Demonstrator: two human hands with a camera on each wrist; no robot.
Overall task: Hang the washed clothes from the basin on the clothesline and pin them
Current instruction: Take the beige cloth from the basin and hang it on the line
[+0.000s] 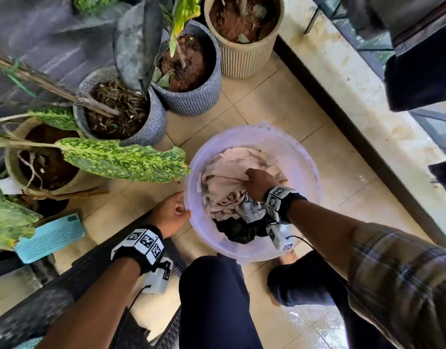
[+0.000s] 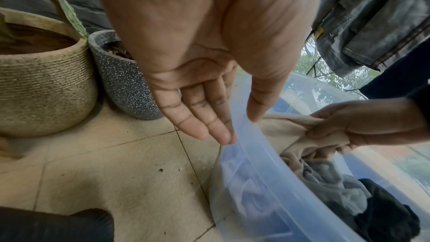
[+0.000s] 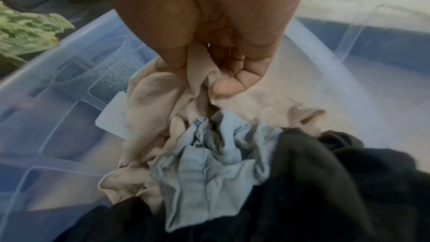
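Observation:
A translucent basin (image 1: 315,177) stands on the tiled floor in front of my knees. Inside it lie a crumpled beige garment (image 1: 224,177), a light blue garment (image 1: 253,211) and a black garment (image 1: 238,231). My right hand (image 1: 258,182) is inside the basin and grips a bunch of the beige garment (image 3: 149,109) in its curled fingers. My left hand (image 1: 181,210) is at the basin's left rim (image 2: 246,146). Its thumb lies on the inner side and its fingers (image 2: 209,126) on the outer side, pinching the rim. No clothesline or pegs show clearly.
Several potted plants (image 1: 121,109) crowd the floor left of and behind the basin, one spotted leaf (image 1: 121,157) reaching its rim. A teal perforated basket (image 1: 50,238) sits at the left. Dark clothes (image 1: 418,79) hang above a stone ledge (image 1: 342,79) at the right. The near floor looks wet.

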